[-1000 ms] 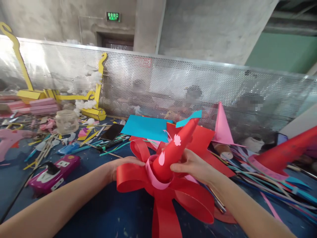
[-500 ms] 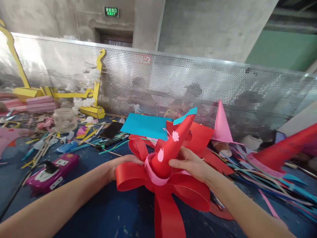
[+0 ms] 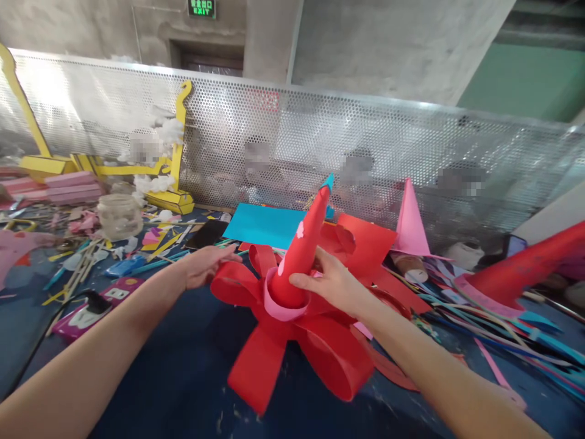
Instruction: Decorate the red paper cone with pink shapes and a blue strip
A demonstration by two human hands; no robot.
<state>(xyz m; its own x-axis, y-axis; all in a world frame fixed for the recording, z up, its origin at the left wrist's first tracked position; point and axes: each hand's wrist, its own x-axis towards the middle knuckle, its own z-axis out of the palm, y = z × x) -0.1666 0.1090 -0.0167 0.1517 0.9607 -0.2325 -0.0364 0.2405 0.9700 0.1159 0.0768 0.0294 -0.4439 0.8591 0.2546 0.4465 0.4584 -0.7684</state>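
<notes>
A red paper cone with pale pink cut-outs stands nearly upright inside a pink paper ring, in the middle of a flower of red paper loops on the dark blue table. My right hand grips the cone near its base. My left hand hovers with fingers spread just left of the red loops, touching nothing that I can make out.
A purple glue gun with a black cord lies at the left. Sticks, paper scraps and a jar crowd the far left. A blue sheet, a pink cone and a big red cone lie behind and right. A perforated metal screen backs the table.
My right hand has tipped the cone from leaning right to nearly upright and set the flower down further from me. My left hand has let go of the red loop and moved left.
</notes>
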